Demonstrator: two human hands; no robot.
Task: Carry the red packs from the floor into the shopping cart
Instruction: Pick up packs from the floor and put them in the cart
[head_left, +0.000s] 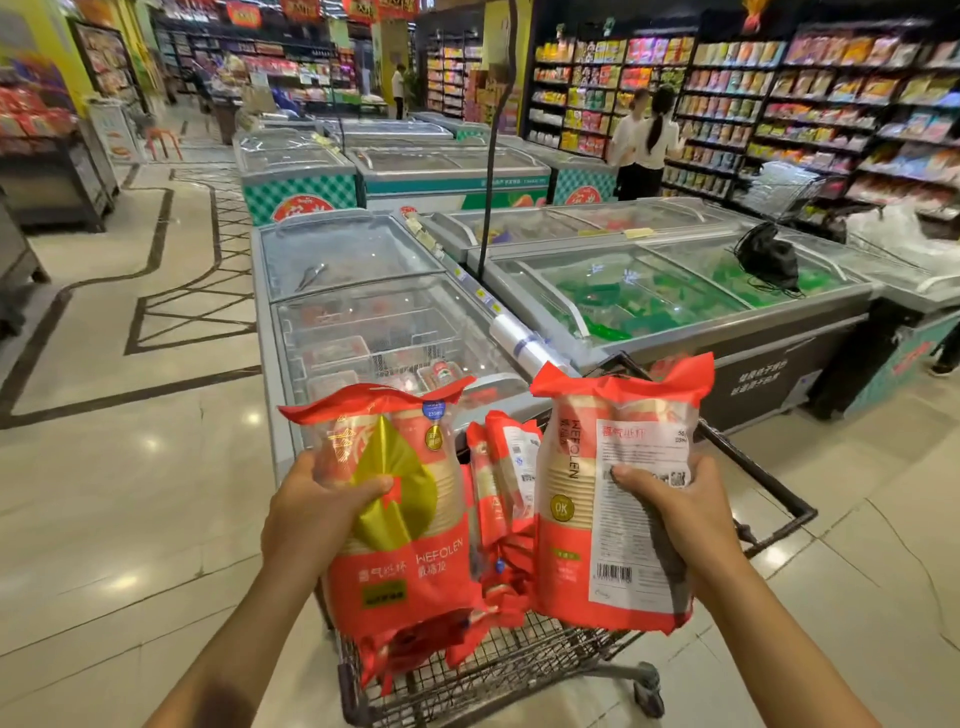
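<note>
Our left thumb (371, 488) presses across the gold leaf on the front of the left pack (415, 571), the other fingers curled out of sight behind it, so our left hand (317, 512) grips that pack at its middle. Our right thumb (631, 475) lies on the white label of the right pack (571, 467), with the rest of our right hand (680, 506) wrapped round its 3 o'clock edge. Both packs stand upright, long axis running from 12 to 6 o'clock, crimped red tops toward 12. The left one shows its front, the right one its printed back with a barcode. They hang over the shopping cart (519, 670), at 9 and 3 o'clock of the stowed packs (506, 478) standing on end in the basket. Their lower ends cover much of the basket, so we cannot tell whether they touch anything below. Beyond the cart at 12 o'clock stand glass-topped freezers (363, 291); a black bag (769, 257) lies on one at 1 o'clock.
</note>
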